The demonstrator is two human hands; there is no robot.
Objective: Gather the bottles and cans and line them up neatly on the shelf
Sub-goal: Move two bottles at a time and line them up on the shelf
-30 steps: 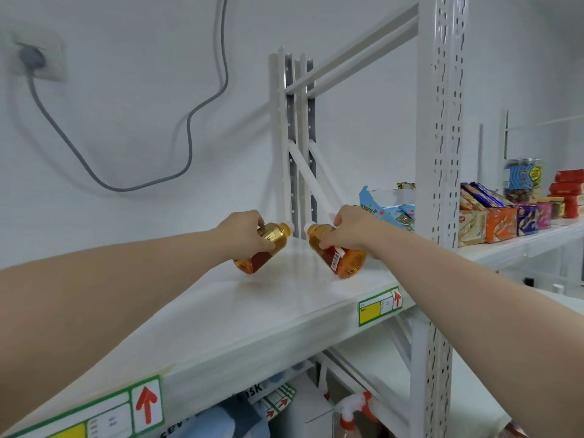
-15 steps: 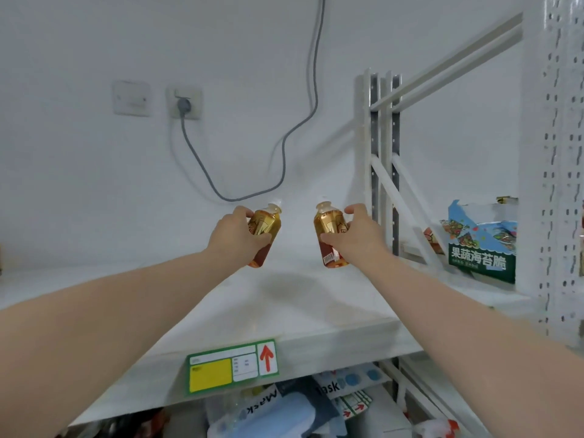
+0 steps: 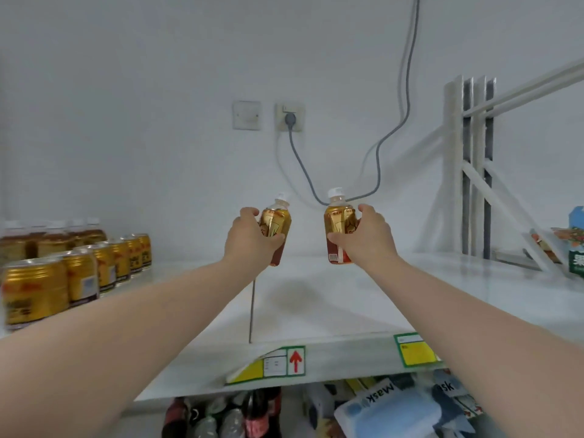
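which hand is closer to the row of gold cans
Left. The left hand is nearer the gold cans; the right hand holds its bottle farther right.

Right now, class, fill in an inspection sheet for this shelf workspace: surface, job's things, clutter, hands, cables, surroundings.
Surface: white shelf, bare in the middle.
Job's things: two tea bottles, left bottle and right bottle, both upright; gold cans in a row at left, more bottles behind them.
Clutter: snack box at far right.
Hands: left hand and right hand each grip one bottle.
Cables: grey cable plugged into wall socket.
Surroundings: white wall, shelf upright, goods on the lower shelf.
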